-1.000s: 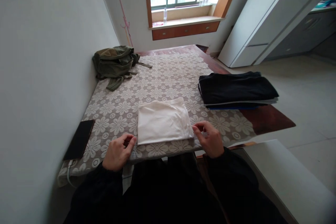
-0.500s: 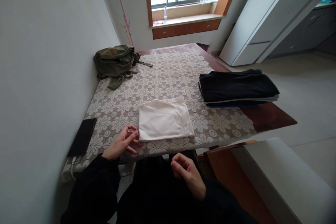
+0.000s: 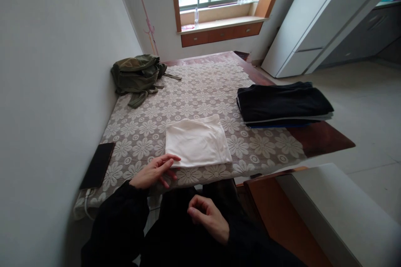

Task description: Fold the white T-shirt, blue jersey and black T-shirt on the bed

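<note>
A white piece of cloth (image 3: 197,142), folded into a rough rectangle, lies flat near the front edge of the table. At its near left corner, the extended fingers of my left hand (image 3: 156,171) are apart and overlap the cloth's edge; whether they press on it I cannot tell. My right hand (image 3: 209,218) hovers over my lap, in front of the table edge, with its fingers curled in and nothing visible in them.
A lace tablecloth (image 3: 188,98) covers most of the table. Dark folded clothes (image 3: 283,102) form a stack at the right. An olive backpack (image 3: 134,73) rests against the left wall, and a black tablet (image 3: 97,166) with a white cable lies at the near left. An open drawer-like wooden piece (image 3: 282,217) is at lower right.
My left hand has moved right, its fingers now over the cloth's near left corner. My right hand has shifted left and slightly closer to my body. The cloth has stayed put.
</note>
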### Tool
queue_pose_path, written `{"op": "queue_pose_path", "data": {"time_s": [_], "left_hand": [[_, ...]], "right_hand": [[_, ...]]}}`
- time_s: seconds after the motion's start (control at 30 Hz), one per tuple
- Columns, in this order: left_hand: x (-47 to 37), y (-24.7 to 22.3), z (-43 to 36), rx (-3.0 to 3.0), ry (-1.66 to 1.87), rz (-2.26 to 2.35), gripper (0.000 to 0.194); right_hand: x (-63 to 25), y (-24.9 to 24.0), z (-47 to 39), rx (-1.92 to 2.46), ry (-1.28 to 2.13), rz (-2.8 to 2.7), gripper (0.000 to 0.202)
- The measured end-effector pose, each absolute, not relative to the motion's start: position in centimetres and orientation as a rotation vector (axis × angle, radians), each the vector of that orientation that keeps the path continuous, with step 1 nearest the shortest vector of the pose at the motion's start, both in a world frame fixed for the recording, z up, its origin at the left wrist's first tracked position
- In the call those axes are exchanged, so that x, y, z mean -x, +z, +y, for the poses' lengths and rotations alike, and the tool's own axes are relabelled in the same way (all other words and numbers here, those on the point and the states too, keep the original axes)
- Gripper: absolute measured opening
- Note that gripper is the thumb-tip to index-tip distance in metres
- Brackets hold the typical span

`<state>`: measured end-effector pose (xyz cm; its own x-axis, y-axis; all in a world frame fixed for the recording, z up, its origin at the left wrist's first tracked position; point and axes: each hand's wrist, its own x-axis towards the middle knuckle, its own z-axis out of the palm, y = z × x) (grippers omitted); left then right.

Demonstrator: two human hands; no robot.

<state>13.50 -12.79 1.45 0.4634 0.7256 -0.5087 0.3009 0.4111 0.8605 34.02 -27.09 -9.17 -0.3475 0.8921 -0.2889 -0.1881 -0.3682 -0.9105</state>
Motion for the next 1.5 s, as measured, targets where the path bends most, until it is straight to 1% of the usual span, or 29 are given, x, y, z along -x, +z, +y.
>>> {"op": "queue_pose_path", "data": {"time_s": [0.13, 0.37, 0.47, 0.57, 0.73, 0.8, 0.87, 1.07, 1.27, 1.5], "left_hand": [[-14.2, 1.0, -12.8, -1.136, 0.378, 1.123, 0.053], [-13.9, 0.2, -13.6, -1.091, 0.507, 1.122, 0.047], [-13.9, 0.2, -14.0, -1.074, 0.542, 1.127, 0.045], [-14.0, 0.3, -14.3, -1.047, 0.57, 1.122, 0.044], [-14.1, 0.4, -14.8, -1.019, 0.604, 1.113, 0.046], [-14.2, 0.4, -14.9, -1.011, 0.618, 1.109, 0.045], [-14.3, 0.5, -15.0, -0.998, 0.631, 1.092, 0.045], [-14.1, 0.0, -15.0, -0.969, 0.646, 1.06, 0.047], [-13.9, -0.5, -15.1, -1.002, 0.626, 1.082, 0.046], [-13.4, 0.4, -15.9, -1.168, 0.546, 1.188, 0.049]], "right_hand": [[-33.7, -9.3, -26.9, 1.053, 1.834, -1.082, 0.046], [-33.3, -9.0, -25.6, 0.891, 1.863, -1.197, 0.037], [-32.9, -8.2, -24.8, 0.765, 1.868, -1.172, 0.039], [-32.4, -7.5, -24.5, 0.598, 1.867, -1.103, 0.052], [-31.7, -7.0, -24.4, 0.402, 1.884, -0.992, 0.089], [-31.4, -6.8, -24.1, 0.376, 1.897, -0.944, 0.098], [-31.0, -6.6, -23.5, 0.349, 1.909, -0.887, 0.103], [-30.3, -6.1, -21.9, 0.36, 1.952, -0.793, 0.094], [-30.1, -6.2, -21.8, 0.386, 1.962, -0.799, 0.094], [-31.1, -5.7, -22.0, 0.387, 2.009, -0.904, 0.084]]}}
